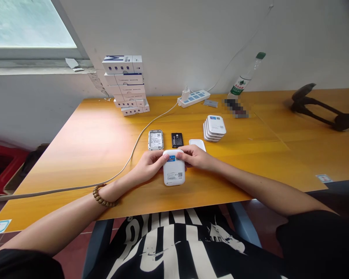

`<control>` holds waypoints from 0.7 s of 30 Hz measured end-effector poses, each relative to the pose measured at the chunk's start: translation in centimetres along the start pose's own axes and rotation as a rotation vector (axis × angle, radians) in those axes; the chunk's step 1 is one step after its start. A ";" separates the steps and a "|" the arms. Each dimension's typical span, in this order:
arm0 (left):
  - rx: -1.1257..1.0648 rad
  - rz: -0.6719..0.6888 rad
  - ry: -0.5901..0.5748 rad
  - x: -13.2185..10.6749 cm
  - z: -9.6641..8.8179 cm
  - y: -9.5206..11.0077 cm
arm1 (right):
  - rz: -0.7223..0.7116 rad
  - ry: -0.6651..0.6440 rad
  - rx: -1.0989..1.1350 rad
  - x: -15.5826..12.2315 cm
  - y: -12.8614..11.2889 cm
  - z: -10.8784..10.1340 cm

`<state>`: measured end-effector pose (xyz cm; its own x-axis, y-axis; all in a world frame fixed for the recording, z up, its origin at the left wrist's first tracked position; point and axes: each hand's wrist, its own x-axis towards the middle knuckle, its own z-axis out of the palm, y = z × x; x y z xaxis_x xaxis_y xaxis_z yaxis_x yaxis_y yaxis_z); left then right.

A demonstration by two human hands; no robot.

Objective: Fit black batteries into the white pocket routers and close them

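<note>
a white plastic device (173, 170), rounded rectangle, is pinched at its far end between left hand (151, 164) and right hand (196, 158), neither really nearer. it's held over the orange-brown wood-look table (235, 186), long axis set front to back, with a flat black rectangular battery (177, 139) just beyond.

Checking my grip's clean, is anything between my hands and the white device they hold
Nothing visible: the left hand and right hand both hold the white device directly. The black battery lies beyond its top edge, not between.
</note>
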<state>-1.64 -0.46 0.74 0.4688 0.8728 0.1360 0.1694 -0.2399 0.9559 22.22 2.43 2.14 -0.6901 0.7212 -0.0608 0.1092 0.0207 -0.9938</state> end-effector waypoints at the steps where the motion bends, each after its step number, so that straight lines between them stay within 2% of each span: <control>1: -0.003 0.017 0.035 0.0 -0.1 0.0 | 0.022 -0.047 0.000 0.0 0.1 0.0; 4: -0.024 0.040 0.133 0.1 -0.4 0.0 | 0.157 -0.197 -0.053 -0.2 0.3 0.2; 6: -0.069 0.020 0.144 0.3 -0.5 0.0 | 0.196 -0.201 -0.085 -0.3 0.5 0.3; 9: -0.120 -0.028 0.007 0.3 -0.3 -0.2 | 0.113 -0.111 -0.071 -0.3 0.9 0.2; 11: -0.112 -0.065 -0.119 0.2 -0.1 -0.4 | 0.090 -0.110 -0.093 -0.2 1.0 0.0; 13: -0.090 -0.099 -0.172 0.2 -0.1 -0.6 | 0.077 -0.107 -0.172 -0.1 0.9 -0.3; 15: -0.067 -0.121 -0.149 0.2 -0.3 -0.9 | -0.012 0.030 -0.314 -0.1 0.6 -0.6; 17: -0.050 -0.124 -0.122 0.3 -0.4 -1.1 | -0.192 0.232 -0.512 -0.3 0.1 -0.9; 18: -0.046 -0.122 -0.116 0.3 -0.4 -1.1 | -0.283 0.281 -0.622 -0.4 -0.1 -1.1; 19: -0.044 -0.115 -0.116 0.4 -0.3 -1.1 | -0.356 0.280 -0.728 -0.6 -0.3 -1.1; 21: -0.046 -0.098 -0.128 0.4 0.1 -0.9 | -0.428 0.184 -0.889 -0.8 -0.6 -1.1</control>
<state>-1.58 0.05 -0.09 0.5591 0.8290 0.0105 0.1813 -0.1346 0.9742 23.47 2.59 2.88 -0.6830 0.6265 0.3755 0.4247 0.7589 -0.4937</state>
